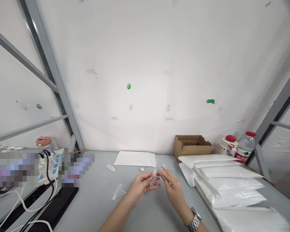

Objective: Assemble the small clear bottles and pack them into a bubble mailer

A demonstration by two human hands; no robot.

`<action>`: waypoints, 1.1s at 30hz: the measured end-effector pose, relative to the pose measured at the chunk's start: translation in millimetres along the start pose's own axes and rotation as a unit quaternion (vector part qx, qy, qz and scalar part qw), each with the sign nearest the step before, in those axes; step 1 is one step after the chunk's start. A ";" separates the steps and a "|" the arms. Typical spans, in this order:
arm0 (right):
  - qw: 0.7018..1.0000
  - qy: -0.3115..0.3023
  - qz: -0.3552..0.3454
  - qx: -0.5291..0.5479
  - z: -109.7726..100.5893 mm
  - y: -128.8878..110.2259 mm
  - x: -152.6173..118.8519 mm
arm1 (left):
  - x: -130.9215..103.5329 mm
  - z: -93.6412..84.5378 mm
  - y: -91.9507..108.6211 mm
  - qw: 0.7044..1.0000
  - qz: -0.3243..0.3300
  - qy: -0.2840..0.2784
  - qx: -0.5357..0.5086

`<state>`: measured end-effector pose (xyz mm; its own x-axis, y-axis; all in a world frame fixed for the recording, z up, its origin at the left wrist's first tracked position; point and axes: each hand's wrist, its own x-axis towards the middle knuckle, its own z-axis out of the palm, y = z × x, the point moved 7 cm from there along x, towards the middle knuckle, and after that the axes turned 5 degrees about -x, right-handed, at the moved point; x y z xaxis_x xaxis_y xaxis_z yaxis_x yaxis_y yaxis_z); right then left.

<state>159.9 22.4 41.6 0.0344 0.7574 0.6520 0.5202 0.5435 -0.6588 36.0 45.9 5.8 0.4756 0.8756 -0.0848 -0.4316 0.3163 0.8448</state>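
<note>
Over the middle of the grey table, my left hand (141, 187) holds a small translucent squeeze bottle (153, 178) upright, its thin white nozzle pointing up. Close on its right, my right hand (171, 183) has its fingers pinched together; a small whitish piece (164, 165) shows above the fingertips, too small to name. Two more translucent bottles, one nearer (117, 192) and one farther back (110, 168), lie on their sides to the left. A small ringed white cap (122, 192) lies beside the nearer one, and another white cap (141, 169) sits behind my left hand.
A white sheet (135, 158) lies against the wall. On the right are stacked white padded mailers (232, 183), an open cardboard box (193, 149), a red-lidded jar (228, 145) and a water bottle (246, 145). A power strip (48, 167) with cables and a black panel (58, 206) occupy the left.
</note>
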 end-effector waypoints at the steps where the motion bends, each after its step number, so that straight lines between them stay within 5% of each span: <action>1: 1.000 -0.003 -0.001 0.000 0.1 -0.5 0.4 | 0.0 0.1 -0.2 1.000 0.001 0.001 -0.001; 18: 0.996 0.011 0.062 0.071 -2.9 -2.6 1.1 | 0.0 1.8 -13.3 0.993 -0.043 -0.002 -0.107; 27: 0.997 0.047 -0.051 0.012 -2.0 -17.2 -4.0 | -0.4 1.6 -10.6 0.996 -0.020 0.004 -0.086; 33: 0.998 0.054 -0.028 0.015 -1.3 -15.5 -4.2 | 1.2 0.6 -10.9 0.997 -0.014 0.002 -0.076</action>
<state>152.8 10.3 49.5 0.0989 0.6823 0.7244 0.4979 0.5964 -0.6297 41.6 43.3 -3.2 0.4864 0.8668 -0.1101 -0.5299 0.3928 0.7516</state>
